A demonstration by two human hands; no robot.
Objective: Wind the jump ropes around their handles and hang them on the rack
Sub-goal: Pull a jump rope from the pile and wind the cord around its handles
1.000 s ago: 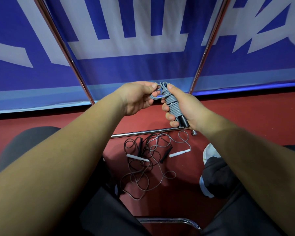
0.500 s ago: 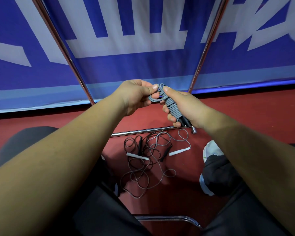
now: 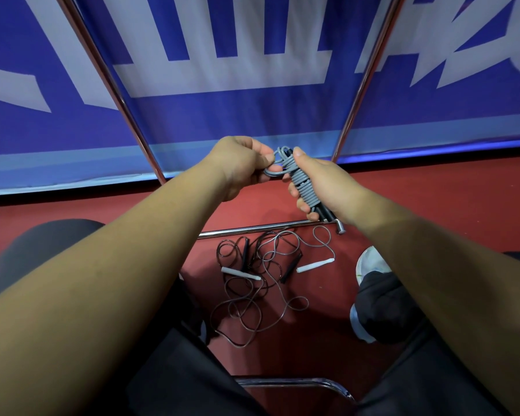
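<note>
While the right hand [image 3: 327, 184] clamps the bundle, fingers curled round the grey rope [image 3: 302, 183] coiled over the black handles [image 3: 327, 214], the left hand [image 3: 237, 166] pinches the last loop [image 3: 272, 172] at the bundle's top end. Both hands sit close together at chest height, between the two poles of the rack [image 3: 364, 82] and in front of the banner [image 3: 252, 115].

The step in hand looks like locking off the tail so the coils hold. To do it well, the right thumb should press on the topmost turns while the left draws the loop snug. If that thumb lifts, the springy rope is likely to loosen turn by turn. The loop wants to go under a turn or over the handle tips and be pulled down firmly, with no twist. It should also stay large enough to slip over whatever part of the rack takes it. No hook shows from here, so I cannot tell where it will hang.

Only once the tail bites should the right grip ease, and then only slightly, as a test.

More loose ropes [image 3: 261, 283] lie tangled on the floor [image 3: 433, 205] well below the hands, so most of the task seems to remain.
</note>
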